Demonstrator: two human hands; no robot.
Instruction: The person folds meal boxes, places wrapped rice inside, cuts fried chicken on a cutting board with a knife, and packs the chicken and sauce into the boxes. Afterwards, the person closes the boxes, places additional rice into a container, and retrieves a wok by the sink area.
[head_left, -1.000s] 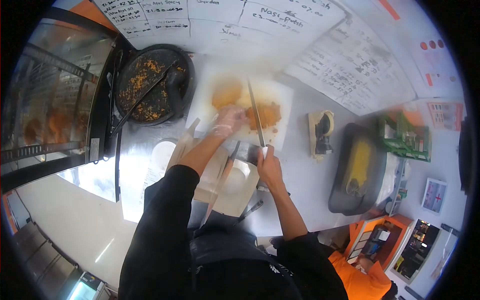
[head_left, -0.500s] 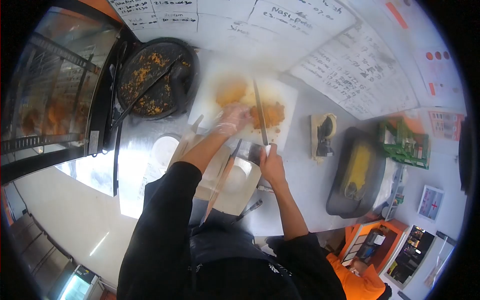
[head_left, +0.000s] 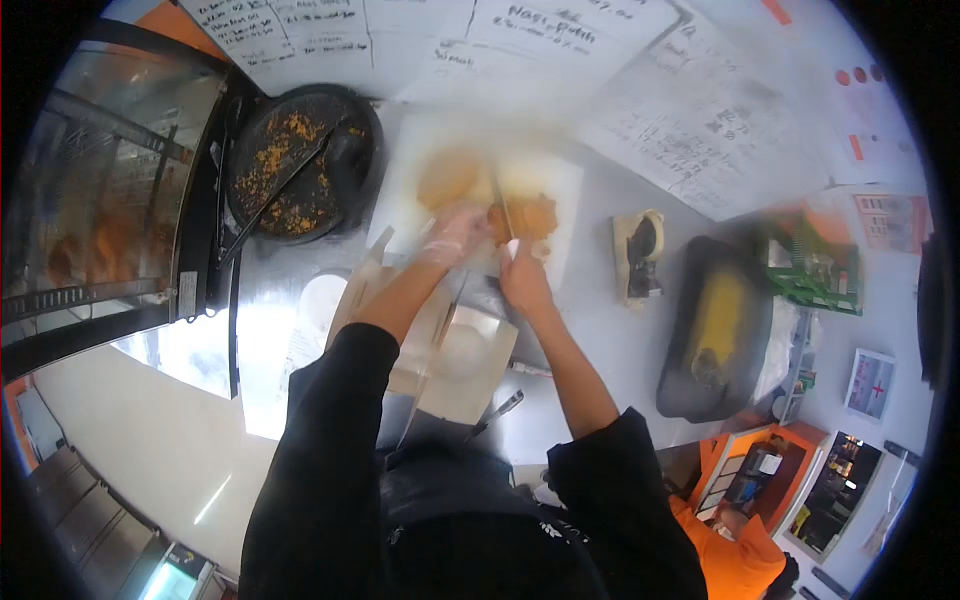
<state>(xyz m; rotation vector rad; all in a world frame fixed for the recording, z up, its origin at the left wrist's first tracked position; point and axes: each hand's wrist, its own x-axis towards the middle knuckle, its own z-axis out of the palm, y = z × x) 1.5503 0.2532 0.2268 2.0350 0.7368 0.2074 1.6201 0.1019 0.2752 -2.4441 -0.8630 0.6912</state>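
fingers of the right hand (head_left: 526,280) are closed around the white handle (head_left: 512,248) of a knife (head_left: 503,208), near the middle of the frame, though the blade's far end blurs into haze above. fingers of the left hand (head_left: 456,237), under a clear glove (head_left: 446,246), are drawn together against the left edge of the chopped brown food (head_left: 534,214); whether they pinch it or only press, i cannot tell, since the fingertips are smeared. the food lies above centre on a white board (head_left: 567,195), mostly right of the blade, and a rounder brown piece (head_left: 447,178) beside it is too blurred to make out.

at lower centre, an open carton (head_left: 490,390) holds something pale and rounded (head_left: 462,352), and the left forearm (head_left: 412,298) covers part of another carton (head_left: 420,340). a black round pan (head_left: 372,135) at upper left holds orange crumbs (head_left: 290,135), a long dark utensil (head_left: 285,192) across it. a dark tray (head_left: 680,395) at right holds something yellow (head_left: 715,325); a green basket (head_left: 845,298) sits beyond, contents unclear. at far left, brown pieces (head_left: 120,250) show dimly in a glass case (head_left: 200,220) cut off by the frame's dark edge
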